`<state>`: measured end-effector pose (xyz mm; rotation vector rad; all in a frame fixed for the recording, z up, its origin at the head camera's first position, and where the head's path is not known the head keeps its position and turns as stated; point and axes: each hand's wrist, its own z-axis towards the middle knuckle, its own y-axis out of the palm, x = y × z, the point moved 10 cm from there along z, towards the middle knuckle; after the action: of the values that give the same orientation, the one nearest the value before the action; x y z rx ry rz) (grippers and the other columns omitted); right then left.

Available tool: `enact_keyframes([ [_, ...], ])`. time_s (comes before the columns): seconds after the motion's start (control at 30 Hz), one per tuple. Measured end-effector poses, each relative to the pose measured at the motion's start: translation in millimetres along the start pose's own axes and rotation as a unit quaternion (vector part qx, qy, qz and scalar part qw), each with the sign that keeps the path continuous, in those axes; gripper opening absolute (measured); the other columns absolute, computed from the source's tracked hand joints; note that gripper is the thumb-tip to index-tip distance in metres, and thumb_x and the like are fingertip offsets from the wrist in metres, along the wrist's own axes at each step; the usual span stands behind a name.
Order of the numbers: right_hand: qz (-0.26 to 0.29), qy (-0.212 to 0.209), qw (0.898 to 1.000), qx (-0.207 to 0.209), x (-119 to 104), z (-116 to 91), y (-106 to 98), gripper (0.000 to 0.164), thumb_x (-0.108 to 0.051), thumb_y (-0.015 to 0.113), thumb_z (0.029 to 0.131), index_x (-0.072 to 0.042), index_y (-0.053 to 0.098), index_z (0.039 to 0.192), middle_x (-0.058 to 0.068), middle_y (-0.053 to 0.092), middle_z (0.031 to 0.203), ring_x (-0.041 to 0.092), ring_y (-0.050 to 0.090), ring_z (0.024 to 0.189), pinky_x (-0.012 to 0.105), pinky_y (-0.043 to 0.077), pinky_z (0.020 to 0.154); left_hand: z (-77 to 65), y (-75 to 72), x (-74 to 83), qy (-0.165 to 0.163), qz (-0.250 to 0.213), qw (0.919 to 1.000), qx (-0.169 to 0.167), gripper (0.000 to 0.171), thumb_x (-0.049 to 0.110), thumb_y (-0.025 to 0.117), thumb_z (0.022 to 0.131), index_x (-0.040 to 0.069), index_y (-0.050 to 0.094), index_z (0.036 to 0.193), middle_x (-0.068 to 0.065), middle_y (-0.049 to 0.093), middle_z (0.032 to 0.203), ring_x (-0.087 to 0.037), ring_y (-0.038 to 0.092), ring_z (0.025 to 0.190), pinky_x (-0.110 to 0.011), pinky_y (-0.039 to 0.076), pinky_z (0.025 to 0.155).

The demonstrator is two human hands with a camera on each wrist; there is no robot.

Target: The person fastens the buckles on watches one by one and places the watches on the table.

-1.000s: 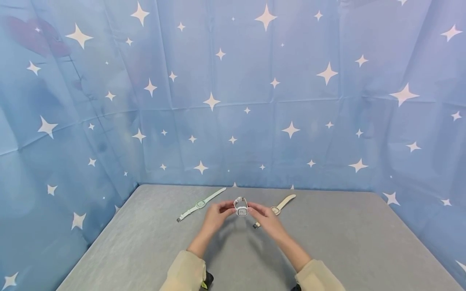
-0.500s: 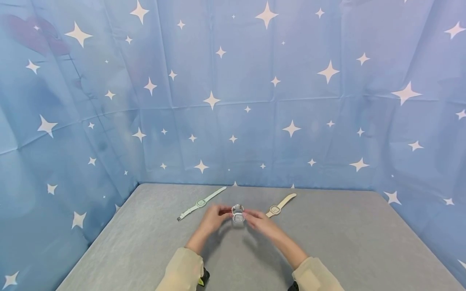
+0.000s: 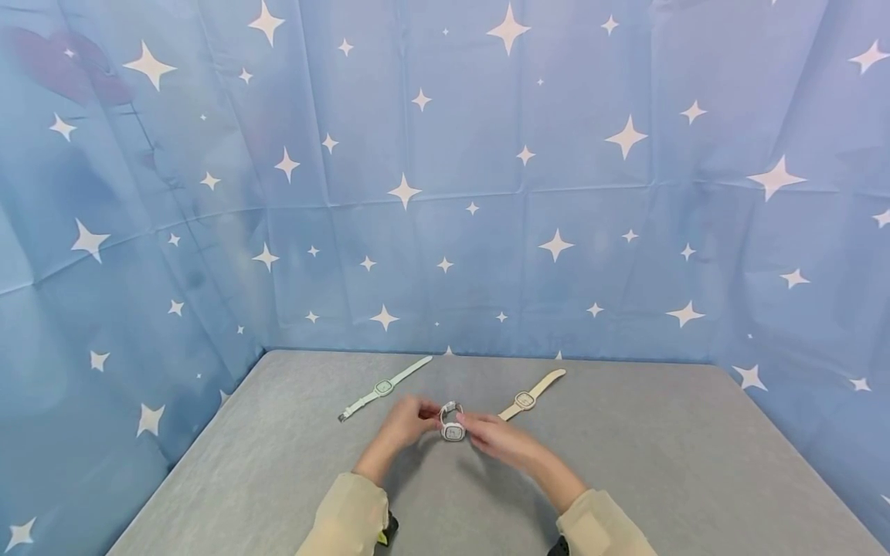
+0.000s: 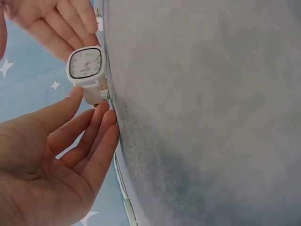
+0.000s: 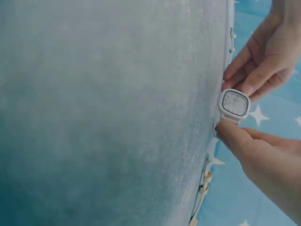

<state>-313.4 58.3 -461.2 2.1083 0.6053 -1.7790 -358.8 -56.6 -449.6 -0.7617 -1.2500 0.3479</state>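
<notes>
A white wristwatch (image 3: 453, 432), its strap closed into a loop, is held upright low over the table with its squarish dial facing me. My left hand (image 3: 405, 421) pinches the strap between thumb and fingers on the left side, as the left wrist view shows. On the other side, my right hand (image 3: 504, 440) reaches its straight fingers (image 4: 81, 21) to the watch, thumb apart. Behind the left hand a pale green wristwatch (image 3: 384, 388) lies stretched out flat. A cream wristwatch (image 3: 526, 400) lies beyond the right hand, its near end hidden by that hand.
All of this is on a grey cloth-covered table (image 3: 667, 463). Its back edge meets a blue curtain (image 3: 487, 293) with white stars, which also hangs along the left and right sides. Beige sleeves (image 3: 345, 517) cover both forearms.
Both hands have brought the white wristwatch lower and toward me, slightly left. The right thumb and fingers have loosened from its side. Both other wristwatches stay where they lay.
</notes>
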Motion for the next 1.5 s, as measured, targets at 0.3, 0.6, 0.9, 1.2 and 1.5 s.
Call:
enact_keyframes([
  [0.3, 0.005, 0.012, 1.0, 0.001, 2.7, -1.2, -0.2, 0.071, -0.03, 0.042, 0.107, 0.025, 0.019, 0.145, 0.04, 0.015, 0.157, 0.049, 0.012, 0.149, 0.055, 0.018, 0.121, -2.9, -1.1, 0.1, -0.018, 0.004, 0.9998, 0.0, 0.022, 0.005, 0.075, 0.085, -0.006, 0.073, 0.104, -0.012, 0.075, 0.088, -0.015, 0.066, 0.08, -0.028, 0.053, 0.07],
  [0.6, 0.019, 0.028, 0.999, 0.008, 2.4, -4.8, -3.4, 0.073, -0.032, 0.042, 0.107, 0.023, 0.017, 0.147, 0.038, 0.014, 0.158, 0.049, 0.012, 0.149, 0.054, 0.018, 0.122, -4.6, -0.1, -1.7, -0.022, -0.003, 0.9998, 0.001, 0.023, 0.004, 0.075, 0.085, -0.007, 0.073, 0.105, -0.012, 0.074, 0.087, -0.014, 0.065, 0.078, -0.027, 0.053, 0.069],
  [0.9, 0.011, 0.023, 0.999, 0.022, -1.1, -10.8, -10.6, 0.073, -0.032, 0.043, 0.106, 0.025, 0.018, 0.145, 0.04, 0.015, 0.157, 0.05, 0.013, 0.149, 0.055, 0.021, 0.121, -8.3, -2.9, 0.0, -0.014, -0.029, 0.9995, 0.004, 0.023, 0.003, 0.075, 0.084, -0.007, 0.072, 0.104, -0.014, 0.074, 0.088, -0.016, 0.066, 0.08, -0.028, 0.053, 0.071],
  [1.2, 0.012, 0.032, 0.998, 0.047, 1.5, -15.1, -23.4, 0.075, -0.033, 0.045, 0.106, 0.024, 0.016, 0.146, 0.04, 0.017, 0.157, 0.05, 0.016, 0.149, 0.054, 0.023, 0.121, -10.7, -5.8, 4.2, -0.008, -0.037, 0.9993, 0.007, 0.022, 0.003, 0.074, 0.085, -0.007, 0.072, 0.104, -0.013, 0.074, 0.087, -0.011, 0.064, 0.078, -0.024, 0.051, 0.069],
  [1.5, 0.016, 0.024, 0.998, 0.049, 2.4, -19.6, -37.0, 0.074, -0.032, 0.046, 0.106, 0.021, 0.015, 0.148, 0.039, 0.016, 0.157, 0.05, 0.014, 0.149, 0.056, 0.024, 0.12, -17.0, -6.4, 11.4, 0.015, -0.028, 0.9995, 0.003, 0.02, 0.003, 0.072, 0.085, -0.006, 0.072, 0.102, -0.009, 0.072, 0.084, -0.01, 0.062, 0.077, -0.022, 0.049, 0.068],
])
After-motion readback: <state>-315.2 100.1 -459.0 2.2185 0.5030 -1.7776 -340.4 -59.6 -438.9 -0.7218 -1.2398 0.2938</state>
